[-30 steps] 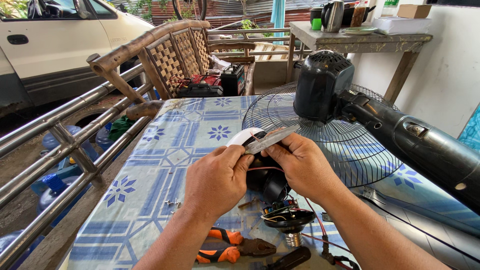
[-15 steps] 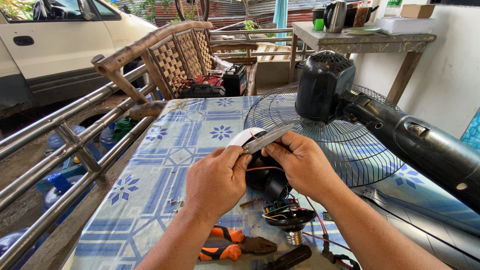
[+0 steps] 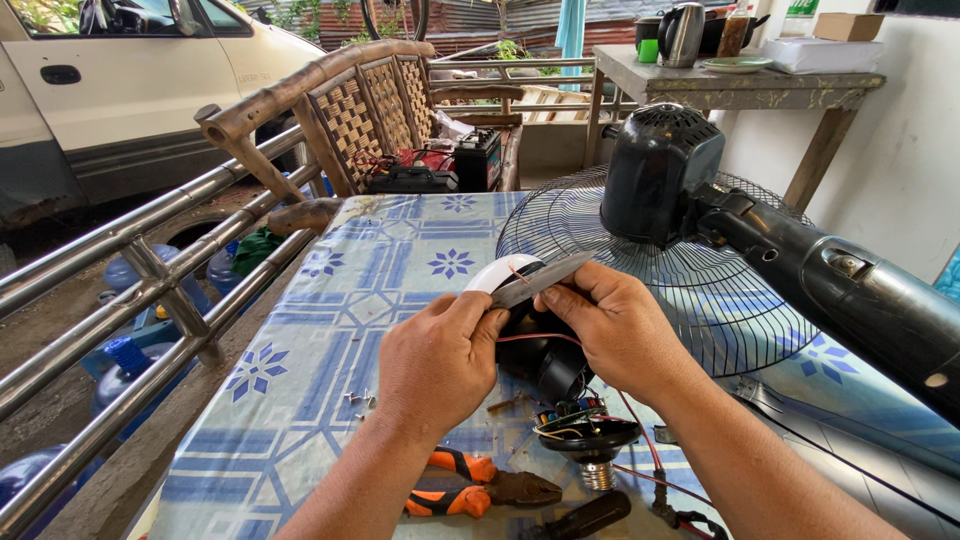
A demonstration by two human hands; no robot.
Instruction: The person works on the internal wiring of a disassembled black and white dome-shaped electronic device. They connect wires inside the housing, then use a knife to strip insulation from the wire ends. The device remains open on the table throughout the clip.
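While both forearms reach in from the lower edge, the 2 hands meet over the middle of the tabletop (image 3: 300,400), which wears a blue-and-white patterned cloth. The left hand (image 3: 440,360) is curled knuckles-up, its grip pinched shut on the near end of a flat grey blade (image 3: 540,282), thumb and forefinger pressed against it. The right hand (image 3: 620,335) comes in from the other side, fingers bent down, its grip closed on the same blade and on the black lamp housing (image 3: 545,360) beneath. That housing sits between the 2 palms, just above the cloth, with a white rounded cover (image 3: 497,272) at its far end and thin red wire looping across it.

Below the hands lies 1 black socket base (image 3: 590,440) with a threaded metal screw cap, touching the cloth and trailing coloured wires. Just beside it rest 1 pair of orange-handled pliers (image 3: 480,485) and 1 dark tool handle (image 3: 585,515) (its tip cannot be made out). A few small screws (image 3: 360,398) lie scattered left of the left wrist. Behind the hands, 1 stand fan (image 3: 660,180) lies tipped over, its wire guard flat against the tabletop. 1 wicker chair (image 3: 370,110) stands at the far end.
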